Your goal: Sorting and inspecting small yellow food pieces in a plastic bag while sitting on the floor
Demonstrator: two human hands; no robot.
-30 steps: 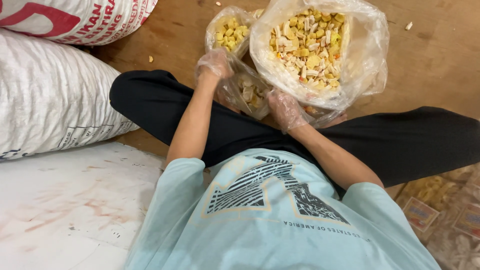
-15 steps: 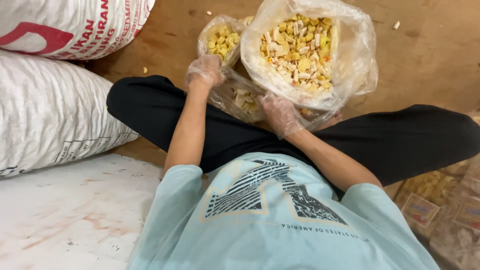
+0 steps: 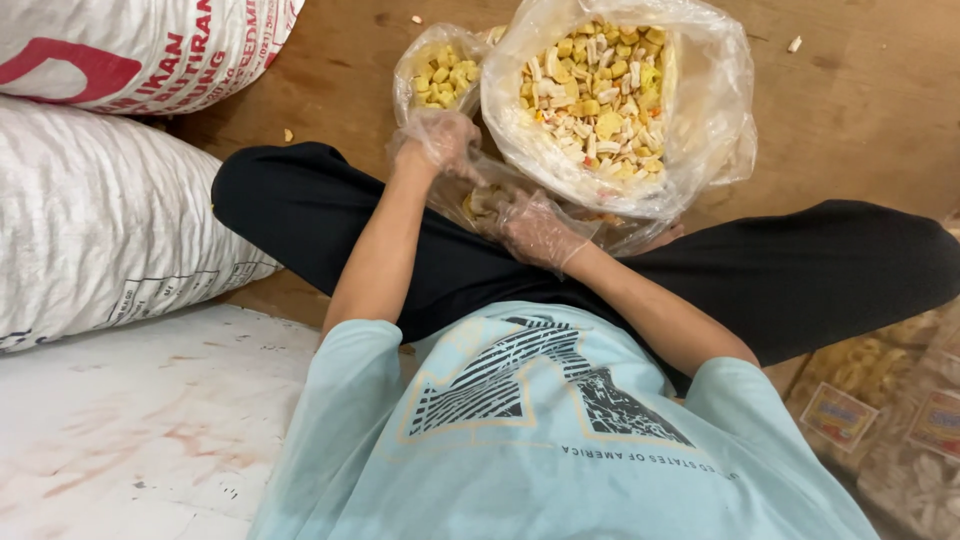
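Both gloved, the left hand [image 3: 440,140] and right hand [image 3: 535,228] pinch a small clear snack bag [image 3: 480,200] just below the big open bag of mixed crackers [image 3: 605,95], apparently mid-filling; sealing it needs a steady pinch.

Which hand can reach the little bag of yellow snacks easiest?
Probably the left hand: it is right beside the little bag. The right hand sits lower, under the big bag.
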